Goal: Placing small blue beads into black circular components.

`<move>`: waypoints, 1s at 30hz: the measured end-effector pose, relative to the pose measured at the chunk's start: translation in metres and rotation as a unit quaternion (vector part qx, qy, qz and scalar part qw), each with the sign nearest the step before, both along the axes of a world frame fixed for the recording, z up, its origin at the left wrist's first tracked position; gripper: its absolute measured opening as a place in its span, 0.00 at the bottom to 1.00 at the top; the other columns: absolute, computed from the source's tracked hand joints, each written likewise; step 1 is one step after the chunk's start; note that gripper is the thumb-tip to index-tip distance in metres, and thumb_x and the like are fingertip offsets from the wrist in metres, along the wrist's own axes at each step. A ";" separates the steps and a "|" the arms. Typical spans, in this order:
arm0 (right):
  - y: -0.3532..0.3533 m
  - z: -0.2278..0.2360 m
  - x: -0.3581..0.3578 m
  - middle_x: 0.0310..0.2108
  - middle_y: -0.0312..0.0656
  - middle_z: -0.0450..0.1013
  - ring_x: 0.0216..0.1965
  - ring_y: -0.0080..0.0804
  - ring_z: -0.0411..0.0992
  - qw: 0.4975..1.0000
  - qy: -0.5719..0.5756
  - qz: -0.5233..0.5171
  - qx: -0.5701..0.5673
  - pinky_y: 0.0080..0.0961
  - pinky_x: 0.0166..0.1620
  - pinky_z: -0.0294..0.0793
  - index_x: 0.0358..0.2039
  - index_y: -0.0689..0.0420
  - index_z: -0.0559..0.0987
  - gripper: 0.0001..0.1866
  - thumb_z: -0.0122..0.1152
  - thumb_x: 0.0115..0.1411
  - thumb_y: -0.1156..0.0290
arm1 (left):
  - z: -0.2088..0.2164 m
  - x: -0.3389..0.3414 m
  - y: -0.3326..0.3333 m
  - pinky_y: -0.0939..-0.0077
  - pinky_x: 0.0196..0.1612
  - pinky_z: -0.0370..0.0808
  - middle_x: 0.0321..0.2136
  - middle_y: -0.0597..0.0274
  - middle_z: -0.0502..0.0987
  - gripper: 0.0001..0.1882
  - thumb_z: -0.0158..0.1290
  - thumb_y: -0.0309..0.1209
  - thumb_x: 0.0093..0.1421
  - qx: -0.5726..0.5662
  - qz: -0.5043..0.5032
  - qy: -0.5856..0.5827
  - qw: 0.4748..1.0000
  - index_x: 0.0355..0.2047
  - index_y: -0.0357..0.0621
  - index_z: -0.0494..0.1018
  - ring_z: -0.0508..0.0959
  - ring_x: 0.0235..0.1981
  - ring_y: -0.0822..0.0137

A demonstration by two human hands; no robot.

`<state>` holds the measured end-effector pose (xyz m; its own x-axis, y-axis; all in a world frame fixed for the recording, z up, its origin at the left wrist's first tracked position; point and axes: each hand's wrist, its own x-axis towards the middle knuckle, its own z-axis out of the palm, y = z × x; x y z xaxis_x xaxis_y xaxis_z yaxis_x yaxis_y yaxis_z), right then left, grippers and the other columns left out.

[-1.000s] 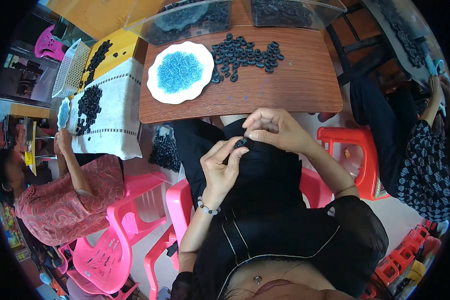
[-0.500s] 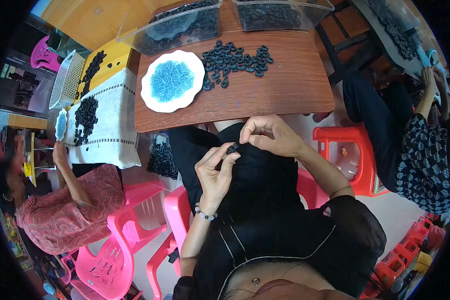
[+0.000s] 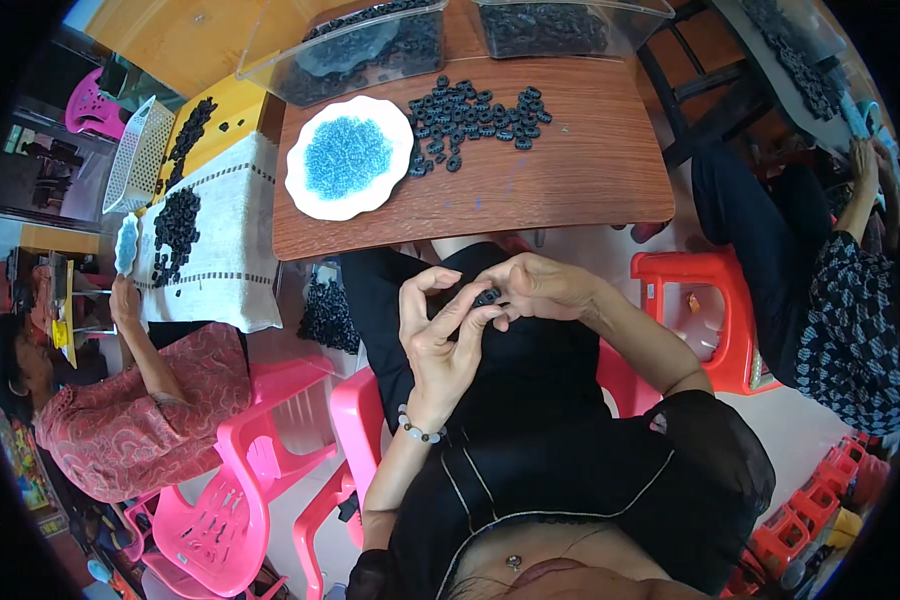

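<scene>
Above my lap, my left hand (image 3: pixel 445 335) pinches a small black ribbed plastic piece (image 3: pixel 486 297) between thumb and fingers. My right hand (image 3: pixel 550 287) is against the piece from the other side, its fingers curled in. Whether a tiny part sits in those right fingertips is hidden. On the brown table (image 3: pixel 590 195) ahead lies a loose spread of similar black pieces (image 3: pixel 480 120). Left of them stands a white scalloped plate (image 3: pixel 345 210) holding many small clear-blue beads (image 3: pixel 345 155).
Two clear plastic bins (image 3: pixel 410 70) (image 3: pixel 550 35) of black pieces stand at the table's far edge. One co-worker (image 3: pixel 155 410) sits left beside a cloth-covered table (image 3: pixel 230 250); another (image 3: pixel 850 320) sits right. A red stool (image 3: pixel 690 265) and pink chair (image 3: pixel 210 520) flank me.
My right hand has come down and closer, its fingers now meeting the black piece. My left hand has shifted slightly right with the piece, its index finger lifted.
</scene>
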<state>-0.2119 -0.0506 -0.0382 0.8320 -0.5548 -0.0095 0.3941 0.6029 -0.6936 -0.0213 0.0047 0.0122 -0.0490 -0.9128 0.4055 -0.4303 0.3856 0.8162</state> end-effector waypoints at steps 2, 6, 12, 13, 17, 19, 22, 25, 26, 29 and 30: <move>0.000 0.001 0.000 0.45 0.41 0.74 0.45 0.26 0.72 0.999 -0.020 0.028 0.015 0.30 0.47 0.75 0.56 0.63 0.75 0.32 0.57 0.66 0.46 | 0.007 -0.001 0.001 0.68 0.50 0.70 0.44 0.57 0.73 0.14 0.67 0.28 0.50 -0.009 -0.002 -0.051 0.999 0.40 0.44 0.85 0.72 0.46 0.59; 0.002 -0.002 0.000 0.44 0.41 0.74 0.45 0.27 0.73 0.998 -0.029 0.046 0.031 0.33 0.49 0.76 0.55 0.63 0.75 0.31 0.59 0.65 0.48 | 0.013 -0.003 0.003 0.63 0.52 0.67 0.44 0.57 0.73 0.13 0.65 0.31 0.51 -0.013 -0.009 -0.100 0.995 0.39 0.47 0.85 0.69 0.48 0.56; 0.002 -0.008 -0.001 0.43 0.42 0.75 0.44 0.29 0.74 0.994 -0.065 0.057 0.063 0.35 0.50 0.76 0.52 0.65 0.77 0.29 0.62 0.64 0.51 | 0.011 -0.004 0.003 0.60 0.52 0.68 0.44 0.56 0.72 0.13 0.63 0.31 0.53 -0.024 -0.026 -0.116 0.993 0.40 0.47 0.85 0.69 0.48 0.52; 0.003 -0.008 -0.001 0.42 0.42 0.75 0.44 0.29 0.74 0.995 -0.058 0.054 0.060 0.35 0.50 0.76 0.52 0.65 0.78 0.29 0.63 0.63 0.51 | 0.011 -0.004 0.003 0.60 0.52 0.68 0.44 0.56 0.72 0.13 0.63 0.31 0.53 -0.025 -0.028 -0.120 0.992 0.40 0.46 0.85 0.69 0.48 0.52; 0.002 -0.008 -0.001 0.39 0.42 0.76 0.44 0.29 0.74 0.996 -0.048 0.059 0.045 0.35 0.53 0.74 0.52 0.67 0.78 0.32 0.66 0.61 0.50 | 0.009 -0.007 0.003 0.59 0.51 0.69 0.43 0.57 0.73 0.13 0.64 0.29 0.52 -0.041 -0.030 -0.123 0.991 0.39 0.44 0.84 0.70 0.48 0.52; 0.002 -0.005 -0.001 0.38 0.41 0.75 0.44 0.28 0.74 0.996 -0.047 0.056 0.043 0.35 0.54 0.73 0.52 0.68 0.78 0.33 0.66 0.60 0.49 | 0.010 -0.008 0.003 0.59 0.50 0.71 0.42 0.57 0.74 0.13 0.65 0.27 0.50 -0.058 -0.033 -0.133 0.989 0.38 0.42 0.84 0.72 0.48 0.51; 0.003 0.001 0.001 0.37 0.40 0.75 0.43 0.27 0.73 0.997 -0.042 0.051 0.047 0.35 0.56 0.71 0.52 0.69 0.78 0.33 0.67 0.59 0.49 | 0.011 -0.009 0.004 0.59 0.53 0.70 0.41 0.58 0.75 0.12 0.64 0.25 0.50 -0.044 -0.029 -0.121 0.991 0.37 0.42 0.84 0.72 0.50 0.51; 0.004 -0.002 0.000 0.37 0.40 0.75 0.43 0.27 0.73 0.997 -0.035 0.048 0.054 0.35 0.56 0.70 0.52 0.69 0.78 0.33 0.67 0.59 0.50 | 0.010 -0.008 0.002 0.59 0.52 0.70 0.41 0.57 0.75 0.11 0.64 0.25 0.51 -0.045 -0.035 -0.123 0.991 0.37 0.41 0.83 0.72 0.50 0.51; 0.004 -0.005 0.000 0.37 0.40 0.75 0.43 0.27 0.73 0.997 -0.033 0.047 0.053 0.35 0.56 0.70 0.52 0.68 0.78 0.33 0.67 0.59 0.50 | 0.010 -0.008 0.002 0.59 0.52 0.70 0.41 0.57 0.75 0.11 0.64 0.25 0.51 -0.045 -0.035 -0.124 0.991 0.37 0.41 0.83 0.72 0.50 0.51; 0.004 -0.014 0.002 0.38 0.40 0.76 0.44 0.27 0.73 0.998 -0.018 0.044 0.041 0.35 0.56 0.70 0.51 0.67 0.79 0.30 0.67 0.60 0.51 | 0.009 -0.007 0.002 0.59 0.52 0.70 0.41 0.57 0.75 0.11 0.63 0.25 0.52 -0.047 -0.039 -0.130 0.990 0.37 0.41 0.83 0.72 0.49 0.51; 0.005 -0.015 0.003 0.38 0.40 0.76 0.44 0.27 0.73 0.998 -0.019 0.044 0.041 0.35 0.56 0.70 0.51 0.67 0.79 0.30 0.67 0.60 0.51 | 0.006 -0.006 0.001 0.59 0.51 0.71 0.40 0.57 0.75 0.12 0.64 0.26 0.50 -0.057 -0.040 -0.147 0.987 0.37 0.40 0.83 0.73 0.49 0.51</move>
